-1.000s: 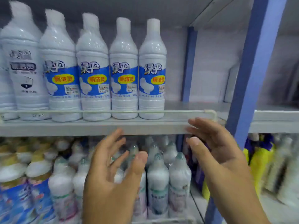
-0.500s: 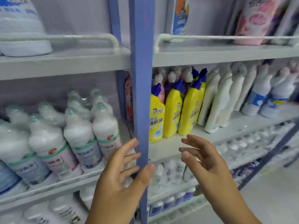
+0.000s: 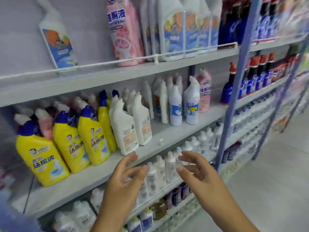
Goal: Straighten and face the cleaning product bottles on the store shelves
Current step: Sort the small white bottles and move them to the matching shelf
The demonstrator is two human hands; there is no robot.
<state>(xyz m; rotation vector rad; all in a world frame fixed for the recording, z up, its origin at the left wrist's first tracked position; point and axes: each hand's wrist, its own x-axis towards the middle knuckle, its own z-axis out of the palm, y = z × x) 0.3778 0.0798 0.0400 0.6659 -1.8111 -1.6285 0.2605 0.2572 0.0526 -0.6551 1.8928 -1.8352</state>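
Left hand (image 3: 124,178), right hand (image 3: 199,171): both loosely spread, holding nothing. White bottles (image 3: 128,124) just above the left hand, label backs outward (apparently); yellow bottles (image 3: 66,144) further left. Step: approach. Next: grip, turn fronts outward.

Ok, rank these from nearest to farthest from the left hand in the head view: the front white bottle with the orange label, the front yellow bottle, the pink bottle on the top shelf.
From the left hand:
1. Front white bottle, just above the fingertips, middle shelf.
2. Front yellow bottle, far left, same shelf.
3. Pink bottle, top shelf, high above.
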